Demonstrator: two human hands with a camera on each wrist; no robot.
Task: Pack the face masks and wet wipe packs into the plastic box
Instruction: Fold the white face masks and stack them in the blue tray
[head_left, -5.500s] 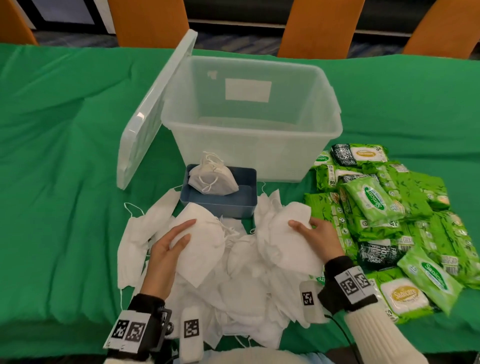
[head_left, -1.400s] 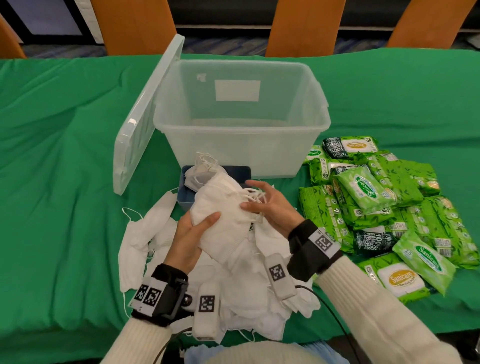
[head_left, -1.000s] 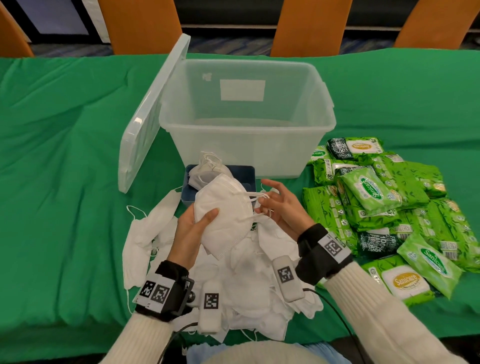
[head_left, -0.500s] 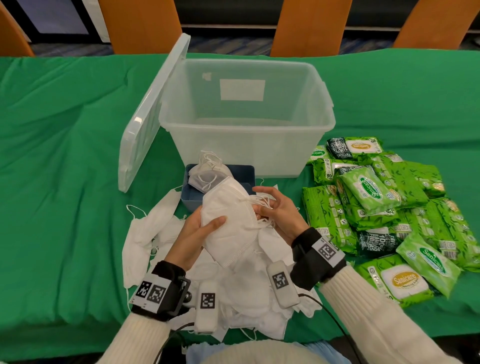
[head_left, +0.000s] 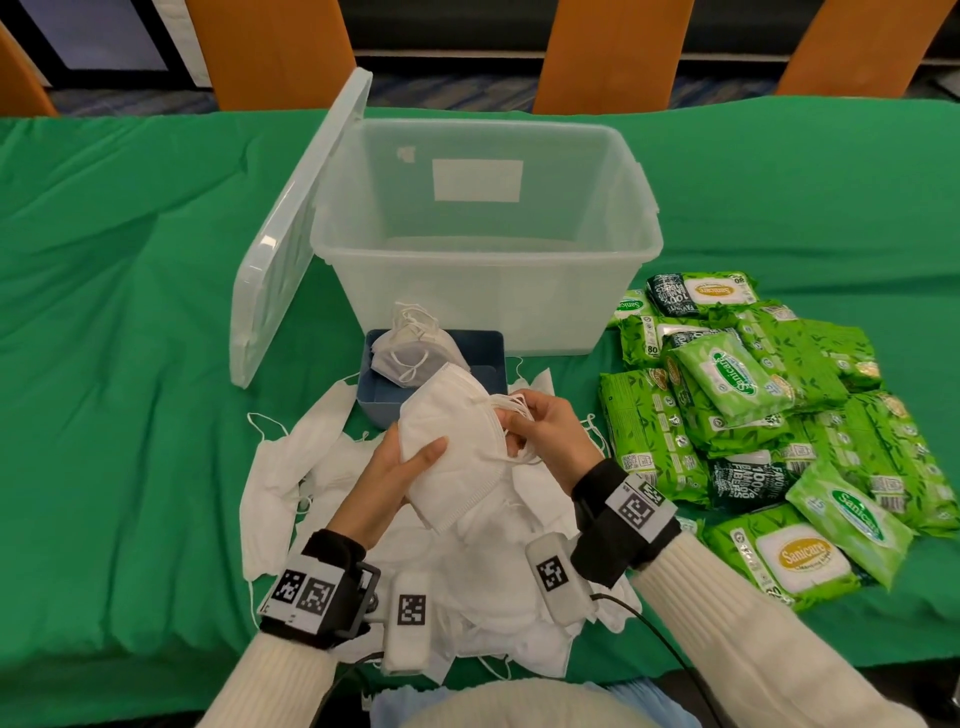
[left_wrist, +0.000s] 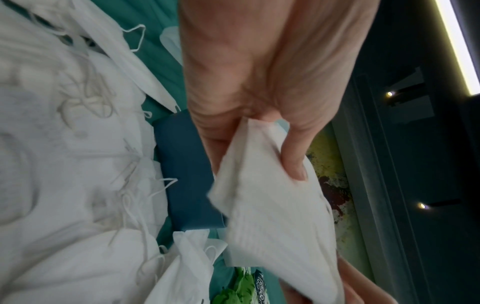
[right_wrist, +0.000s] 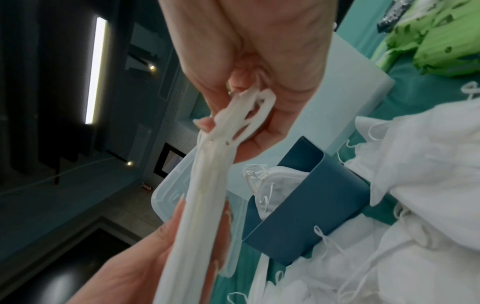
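In the lower middle of the head view we see the left hand (head_left: 395, 480) gripping a stack of folded white face masks (head_left: 457, 452), thumb lying across the top and the fingers curled underneath, while the right hand (head_left: 550, 434) pinches the bundle of white ear loops (head_left: 511, 402) at the stack's right edge between thumb and fingertips. The right wrist view shows that pinch close up, the loops (right_wrist: 241, 117) gathered tight in the curled fingers. The held stack hangs just above a loose heap of white masks (head_left: 467, 571) spread on the green-clothed tabletop (head_left: 130, 312). Just beyond the hands sits a small dark blue rectangular tray (head_left: 483, 353) with a few masks (head_left: 410, 348) resting in its left part. Behind it, at the centre of the frame, stands the large clear plastic box (head_left: 483, 291), open, with its clear lid (head_left: 291, 234) leaning upright against its left wall. At the right of the frame lies a pile of green wet wipe packs (head_left: 769, 405), near the box and apart from the hands.
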